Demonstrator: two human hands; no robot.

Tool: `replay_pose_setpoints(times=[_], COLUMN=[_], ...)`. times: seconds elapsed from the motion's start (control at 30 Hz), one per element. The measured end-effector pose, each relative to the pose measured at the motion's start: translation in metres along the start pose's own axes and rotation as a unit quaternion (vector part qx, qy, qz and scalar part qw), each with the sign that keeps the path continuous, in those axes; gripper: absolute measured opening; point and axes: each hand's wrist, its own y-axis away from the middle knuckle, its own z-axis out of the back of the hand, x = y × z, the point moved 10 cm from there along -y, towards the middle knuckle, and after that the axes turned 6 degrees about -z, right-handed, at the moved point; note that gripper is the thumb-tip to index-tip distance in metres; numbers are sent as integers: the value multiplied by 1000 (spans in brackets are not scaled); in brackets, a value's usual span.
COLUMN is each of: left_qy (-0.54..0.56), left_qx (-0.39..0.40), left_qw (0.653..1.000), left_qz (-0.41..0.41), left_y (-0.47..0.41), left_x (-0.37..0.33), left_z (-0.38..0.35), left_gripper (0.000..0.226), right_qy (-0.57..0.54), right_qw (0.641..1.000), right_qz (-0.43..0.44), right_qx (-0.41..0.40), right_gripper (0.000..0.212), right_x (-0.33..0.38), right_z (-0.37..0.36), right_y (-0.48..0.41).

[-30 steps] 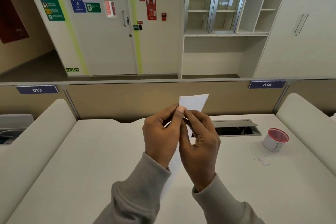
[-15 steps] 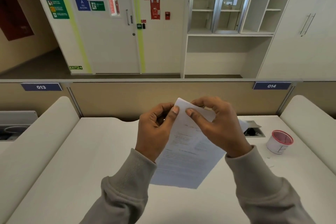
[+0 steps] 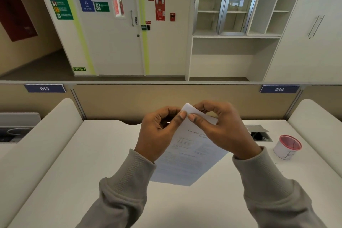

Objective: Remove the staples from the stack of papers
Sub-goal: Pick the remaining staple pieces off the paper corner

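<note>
Far left: blue label 013 (image 3: 44, 89) on the beige partition (image 3: 129, 102). Below it, white desk (image 3: 83, 172) flanked by a rounded white side divider (image 3: 46, 135). Left hand (image 3: 157, 135), in a grey sleeve (image 3: 125, 187), is raised over the middle of the desk. Its fingers are curled in toward the palm, and the thumb tip is pressed against the left edge of the top corner of the stack of papers (image 3: 187, 159), which reads as a pinch on that corner. A small bright speck sits inside the curl of the fingers, too small to identify. The stack hangs slantwise from the held corner down toward the person, printed side to the camera, text not legible. Whether its lower edge touches the desk cannot be told. Right hand (image 3: 224, 131): thumb flat on the front sheet just beside the left thumb, fingers curled over the top edge and behind it, gripping the same corner. Right of that hand is an open grey hatch (image 3: 259, 133) set in the desk. Further right a white tub with red rim (image 3: 287, 147) stands on the desk, well apart from the papers, with a handwritten mark on its side. Above it is blue label 014 (image 3: 279, 89).
</note>
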Motion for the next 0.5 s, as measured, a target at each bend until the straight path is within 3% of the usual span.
replay_pose_setpoints(times=[0.5], left_qy=[24], left_qx=[19], left_qw=[999], left_qz=[18], left_y=[-4], left_x=[3], left_z=[1], left_gripper=[16], right_qy=[-42], right_qw=[996], right_qz=[-47], right_qx=[62], right_gripper=[25], right_x=[-14], right_z=[-15], right_y=[-1])
